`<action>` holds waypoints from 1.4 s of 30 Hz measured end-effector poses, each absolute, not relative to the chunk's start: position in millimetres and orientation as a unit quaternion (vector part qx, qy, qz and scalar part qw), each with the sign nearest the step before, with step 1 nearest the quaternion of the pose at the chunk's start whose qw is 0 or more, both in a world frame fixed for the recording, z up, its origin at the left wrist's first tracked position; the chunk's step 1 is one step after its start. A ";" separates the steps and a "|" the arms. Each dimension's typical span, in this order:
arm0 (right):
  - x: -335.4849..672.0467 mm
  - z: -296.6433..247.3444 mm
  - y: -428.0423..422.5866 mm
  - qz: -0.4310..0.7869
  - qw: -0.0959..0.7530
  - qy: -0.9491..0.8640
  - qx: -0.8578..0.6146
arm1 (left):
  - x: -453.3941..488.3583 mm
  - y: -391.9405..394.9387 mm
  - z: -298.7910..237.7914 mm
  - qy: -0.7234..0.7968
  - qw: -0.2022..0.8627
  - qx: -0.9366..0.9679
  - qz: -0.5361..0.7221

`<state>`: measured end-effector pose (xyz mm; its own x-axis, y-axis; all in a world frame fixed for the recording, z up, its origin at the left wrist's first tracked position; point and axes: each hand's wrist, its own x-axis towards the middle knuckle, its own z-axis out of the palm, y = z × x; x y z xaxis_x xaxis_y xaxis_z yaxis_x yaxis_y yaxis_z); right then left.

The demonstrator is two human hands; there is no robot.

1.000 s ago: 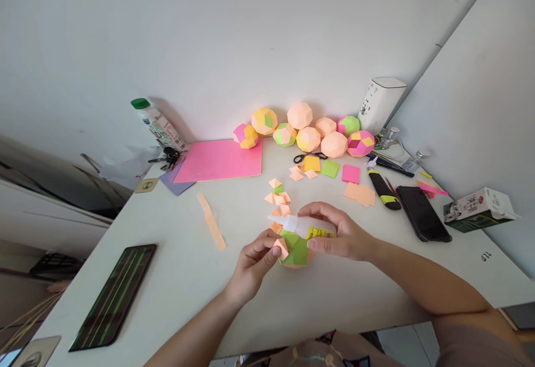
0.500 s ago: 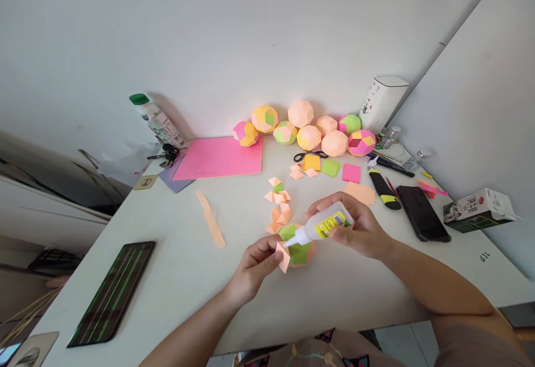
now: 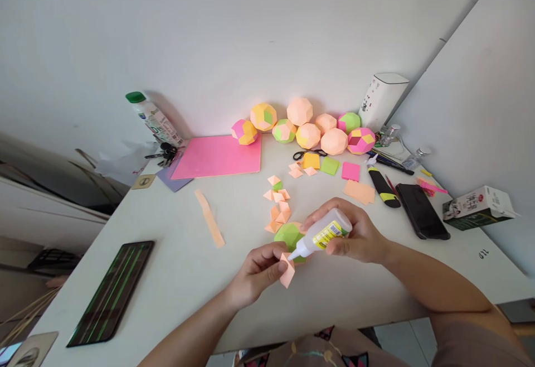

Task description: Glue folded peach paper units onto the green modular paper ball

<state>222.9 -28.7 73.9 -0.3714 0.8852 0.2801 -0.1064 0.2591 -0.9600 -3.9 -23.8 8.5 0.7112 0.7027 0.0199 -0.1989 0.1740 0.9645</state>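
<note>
Between the thumb and fingers of my left hand (image 3: 261,272) is a small folded peach paper piece (image 3: 287,272). My right hand (image 3: 355,233) grips a glue bottle (image 3: 324,233) with a yellow label, tilted so its white nozzle points down-left and meets, or nearly meets, the paper's upper edge. Behind both hands a green and peach faceted paper ball (image 3: 288,235) sits on the table, partly covered by the bottle. Just beyond it, several loose folded peach paper pieces (image 3: 280,211) form a rough column, with a green one among them.
Several finished paper balls (image 3: 308,135) are grouped against the wall. Scissors (image 3: 298,155), colored paper squares (image 3: 330,165), a utility knife (image 3: 382,186) and a phone (image 3: 422,211) lie at right. A peach paper strip (image 3: 209,219) and a dark glossy panel (image 3: 111,294) lie left.
Both hands have shifted slightly down toward me, with the paper piece and the glue bottle. More of the green ball's top shows now.
</note>
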 end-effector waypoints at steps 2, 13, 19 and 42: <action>222.6 73.8 -28.9 0.519 0.476 -0.643 -0.301 | -3.2 -24.7 8.7 0.222 0.738 0.563 0.298; 220.9 76.4 -31.5 0.508 0.480 -0.641 -0.318 | -0.8 -27.8 8.9 0.234 0.757 0.544 0.275; 220.4 77.7 -32.0 0.491 0.476 -0.653 -0.326 | -1.2 -27.5 8.2 0.236 0.755 0.545 0.277; 218.2 74.6 -34.0 0.469 0.475 -0.662 -0.339 | -0.9 -25.9 5.8 0.240 0.768 0.519 0.288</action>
